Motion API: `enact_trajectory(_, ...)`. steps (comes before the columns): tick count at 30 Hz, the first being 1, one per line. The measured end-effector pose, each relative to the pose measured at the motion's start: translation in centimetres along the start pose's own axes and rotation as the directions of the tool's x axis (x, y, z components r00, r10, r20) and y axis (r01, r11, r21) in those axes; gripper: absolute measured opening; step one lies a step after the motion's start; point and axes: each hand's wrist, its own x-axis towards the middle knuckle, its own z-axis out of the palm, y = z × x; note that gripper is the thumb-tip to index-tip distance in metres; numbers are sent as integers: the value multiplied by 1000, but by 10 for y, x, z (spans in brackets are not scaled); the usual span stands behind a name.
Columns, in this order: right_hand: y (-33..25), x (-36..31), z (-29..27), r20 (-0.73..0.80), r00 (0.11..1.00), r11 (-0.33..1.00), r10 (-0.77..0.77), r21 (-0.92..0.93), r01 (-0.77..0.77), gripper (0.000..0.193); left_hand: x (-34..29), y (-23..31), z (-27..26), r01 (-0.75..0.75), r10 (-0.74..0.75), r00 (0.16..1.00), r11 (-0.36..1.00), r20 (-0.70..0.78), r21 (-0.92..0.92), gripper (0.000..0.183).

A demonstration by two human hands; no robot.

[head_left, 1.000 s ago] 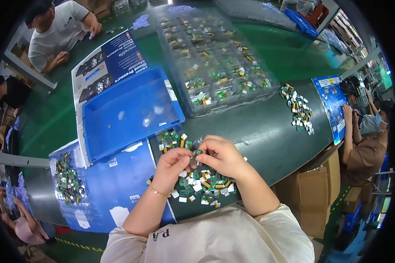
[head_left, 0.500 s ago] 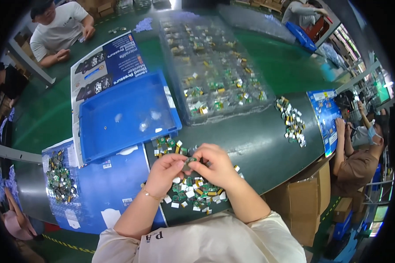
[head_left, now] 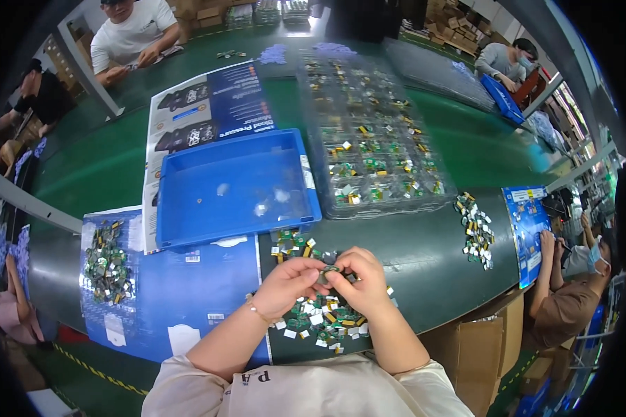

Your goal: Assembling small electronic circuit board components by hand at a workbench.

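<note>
My left hand (head_left: 289,287) and my right hand (head_left: 358,279) meet over the table, both closed with thumbs and fingertips pinching one small green circuit board (head_left: 327,272). Its details are too small to make out. Right below them lies a loose pile of small circuit boards (head_left: 320,321) with white and yellow parts. Beyond my fingers is a smaller cluster of the same boards (head_left: 292,243), up against the near edge of a shallow blue bin (head_left: 240,235). A few whitish scraps lie in that bin.
A stack of clear compartment trays (head_left: 389,208) filled with boards stands beyond the bin. More boards lie at right (head_left: 475,233) and on clear plastic at left (head_left: 108,267). Printed cardboard sheets (head_left: 163,306) cover the left side. A cardboard box (head_left: 469,347) stands by the right edge; several people work around.
The view has tilted and shifted, so the scene sits further right and lower. Both hands keep pinching the small board over the pile.
</note>
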Motion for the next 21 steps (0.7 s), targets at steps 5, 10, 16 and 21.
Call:
enact_trajectory(5,-1,1,2,-3,1000,1000,2,7,-2,20,-2,5,4,17,-17,1000,1000,-5,11,20)
enact_trajectory(10,-2,0,2,12,1000,1000,-16,-3,16,19,-3,2,-1,-37,38,999,998,-24,53,17)
enact_trajectory(16,-1,-1,1,24,999,998,-33,-55,35,23,-2,-2,-2,-49,54,997,996,-62,75,14)
enact_trajectory(21,-2,-1,2,50,998,999,39,-9,-39,22,-1,-1,-2,-79,84,995,993,-60,92,14)
